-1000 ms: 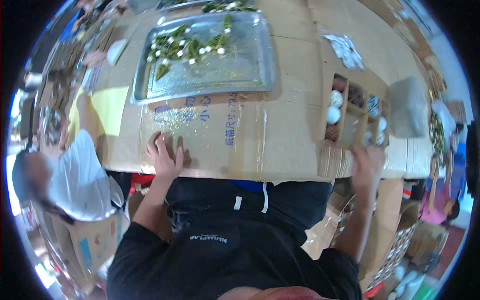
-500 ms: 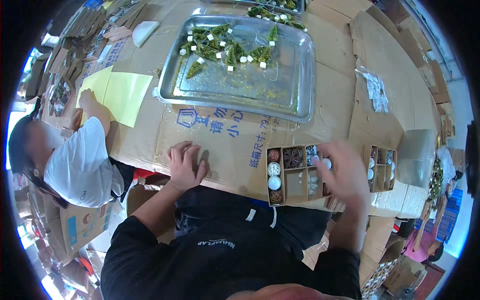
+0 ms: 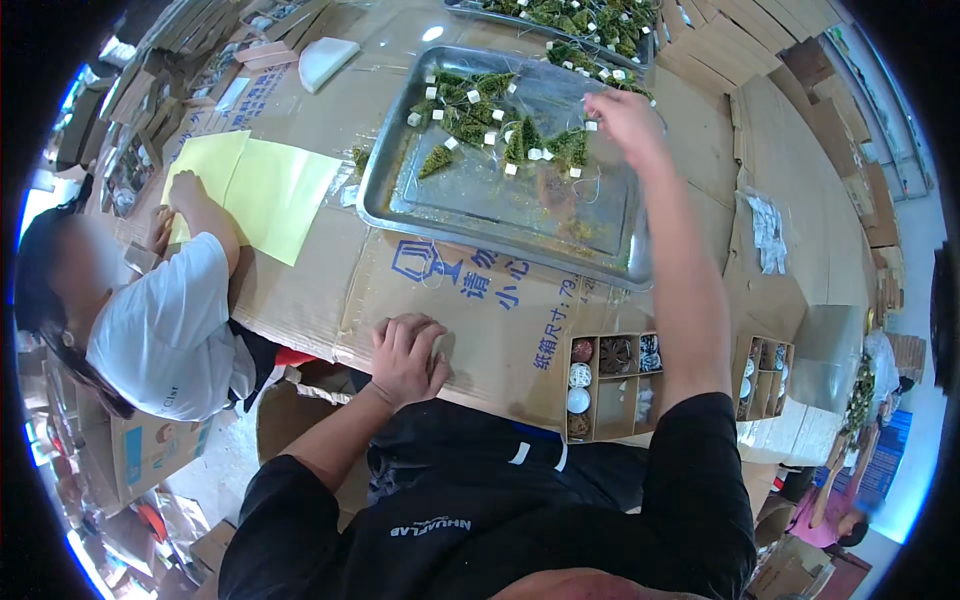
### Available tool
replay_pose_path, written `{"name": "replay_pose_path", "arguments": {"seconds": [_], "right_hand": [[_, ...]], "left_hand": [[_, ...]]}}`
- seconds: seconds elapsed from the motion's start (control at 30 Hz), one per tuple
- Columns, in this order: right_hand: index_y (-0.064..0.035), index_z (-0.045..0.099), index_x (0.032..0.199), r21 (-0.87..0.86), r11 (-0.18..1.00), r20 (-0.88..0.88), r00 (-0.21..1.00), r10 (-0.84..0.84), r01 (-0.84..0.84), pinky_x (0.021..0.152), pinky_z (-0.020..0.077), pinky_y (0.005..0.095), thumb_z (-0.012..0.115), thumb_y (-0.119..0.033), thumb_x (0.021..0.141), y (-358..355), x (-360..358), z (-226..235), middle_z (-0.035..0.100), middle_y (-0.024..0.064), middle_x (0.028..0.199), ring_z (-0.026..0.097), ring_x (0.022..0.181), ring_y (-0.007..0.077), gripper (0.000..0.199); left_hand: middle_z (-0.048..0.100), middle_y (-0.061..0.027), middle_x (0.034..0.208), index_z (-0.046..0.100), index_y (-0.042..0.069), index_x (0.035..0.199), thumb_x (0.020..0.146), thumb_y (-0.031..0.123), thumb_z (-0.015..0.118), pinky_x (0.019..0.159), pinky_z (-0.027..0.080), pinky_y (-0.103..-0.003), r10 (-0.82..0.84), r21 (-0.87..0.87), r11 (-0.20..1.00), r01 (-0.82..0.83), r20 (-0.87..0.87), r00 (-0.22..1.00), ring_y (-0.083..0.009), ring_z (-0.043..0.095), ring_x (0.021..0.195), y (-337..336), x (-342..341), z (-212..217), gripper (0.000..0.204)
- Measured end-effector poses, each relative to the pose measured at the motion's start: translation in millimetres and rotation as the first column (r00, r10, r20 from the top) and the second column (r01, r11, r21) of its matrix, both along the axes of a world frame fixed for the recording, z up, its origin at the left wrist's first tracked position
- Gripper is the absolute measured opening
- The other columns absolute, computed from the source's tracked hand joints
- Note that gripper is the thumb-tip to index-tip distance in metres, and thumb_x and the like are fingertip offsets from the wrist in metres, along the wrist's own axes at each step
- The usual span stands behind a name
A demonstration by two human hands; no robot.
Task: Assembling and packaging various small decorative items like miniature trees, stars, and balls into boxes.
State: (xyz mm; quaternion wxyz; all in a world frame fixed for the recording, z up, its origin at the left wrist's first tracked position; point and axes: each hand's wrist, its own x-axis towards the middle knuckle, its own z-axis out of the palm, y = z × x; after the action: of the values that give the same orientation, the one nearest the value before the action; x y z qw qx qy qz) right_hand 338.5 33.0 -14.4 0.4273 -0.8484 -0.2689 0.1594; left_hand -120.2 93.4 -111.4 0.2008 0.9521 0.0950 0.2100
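Note:
My left hand (image 3: 404, 357) rests palm down on the cardboard-covered table (image 3: 480, 300), fingers curled at its near edge, holding nothing. My right hand (image 3: 626, 118) reaches far out over the metal tray (image 3: 470, 200), at its right back part, above small green miniature trees with white square bases (image 3: 520, 140); whether its fingers pinch one is unclear. A brown compartment box (image 3: 612, 385) with small round ornaments lies near the table edge under my right forearm.
A second compartment box (image 3: 764, 378) sits further right. Another tray of green trees (image 3: 560, 15) is at the back. A person in a white shirt (image 3: 160, 330) works at the left over yellow paper (image 3: 260, 195). Cardboard stacks surround the table.
My right hand left the compartment box near the table edge and stretched forward over the tray of trees. My left hand stayed on the cardboard.

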Motion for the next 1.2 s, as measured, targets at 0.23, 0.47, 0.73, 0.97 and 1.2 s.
{"name": "replay_pose_path", "arguments": {"seconds": [0.23, 0.47, 0.73, 0.97, 1.2], "right_hand": [[-0.0014, 0.061, 0.12, 0.649, 0.76, -0.632, 0.531, 0.565, -0.036, 0.053, 0.031, 0.0201, 0.055, -0.022, 0.102, -68.4, -31.9, 70.8, 0.04, -0.0068, 0.068, 0.04, 0.062, 0.0044, 0.028], [0.0014, 0.059, 0.127, 0.602, 0.64, -0.761, 0.586, 0.278, 0.478, 0.052, 0.0306, 0.0221, 0.06, -0.017, 0.1, -85.5, -79.1, 72.8, 0.041, -0.0044, 0.072, 0.037, 0.06, 0.006, 0.033], [0.0001, 0.064, 0.117, 0.48, 0.786, -0.787, 0.587, 0.191, 0.388, 0.053, 0.031, 0.0216, 0.063, -0.013, 0.097, -99.6, -87.8, 2.0, 0.047, -0.0042, 0.08, 0.038, 0.061, 0.0057, 0.025], [-0.0013, 0.071, 0.113, 0.032, 0.999, -0.482, 0.876, 0.012, 0.004, 0.052, 0.0404, 0.0283, 0.068, -0.035, 0.092, -62.9, -107.1, -43.0, 0.054, -0.001, 0.065, 0.052, 0.051, 0.0139, 0.039], [-0.0056, 0.076, 0.083, -0.333, 0.938, 0.306, 0.931, 0.2, -0.092, 0.072, 0.0576, 0.0462, 0.073, -0.041, 0.082, -24.3, -137.2, -33.2, 0.072, 0.0187, 0.08, 0.071, 0.081, 0.0356, 0.035]], "left_hand": [[0.057, -0.0103, 0.115, 0.06, 0.012, 0.114, 0.072, 0.024, 0.068, 0.096, 0.037, -0.047, -0.056, -0.004, 0.998, 0.056, 0.017, 0.998, -0.0308, 0.055, 0.108, -1.5, 2.0, -1.4, 0.045], [0.057, -0.0102, 0.114, 0.061, 0.012, 0.112, 0.072, 0.024, 0.067, 0.096, 0.036, -0.046, -0.032, -0.002, 0.999, 0.032, -0.014, 0.999, -0.0297, 0.055, 0.106, -1.3, 1.2, 0.4, 0.043], [0.057, -0.0099, 0.114, 0.06, 0.011, 0.114, 0.07, 0.023, 0.068, 0.096, 0.037, -0.046, -0.034, 0.006, 0.999, 0.033, 0.005, 0.999, -0.0303, 0.055, 0.107, 0.5, 4.1, 1.2, 0.046], [0.057, -0.011, 0.114, 0.06, 0.01, 0.114, 0.07, 0.023, 0.068, 0.097, 0.037, -0.047, -0.04, 0.011, 0.999, 0.04, 0.009, 0.999, -0.0311, 0.055, 0.107, -2.4, 4.8, -2.0, 0.046], [0.058, -0.0111, 0.111, 0.062, 0.01, 0.111, 0.071, 0.017, 0.067, 0.096, 0.037, -0.048, -0.04, -0.003, 0.999, 0.04, 0.001, 0.999, -0.0319, 0.055, 0.107, -3.5, -0.5, 0.2, 0.041]]}}
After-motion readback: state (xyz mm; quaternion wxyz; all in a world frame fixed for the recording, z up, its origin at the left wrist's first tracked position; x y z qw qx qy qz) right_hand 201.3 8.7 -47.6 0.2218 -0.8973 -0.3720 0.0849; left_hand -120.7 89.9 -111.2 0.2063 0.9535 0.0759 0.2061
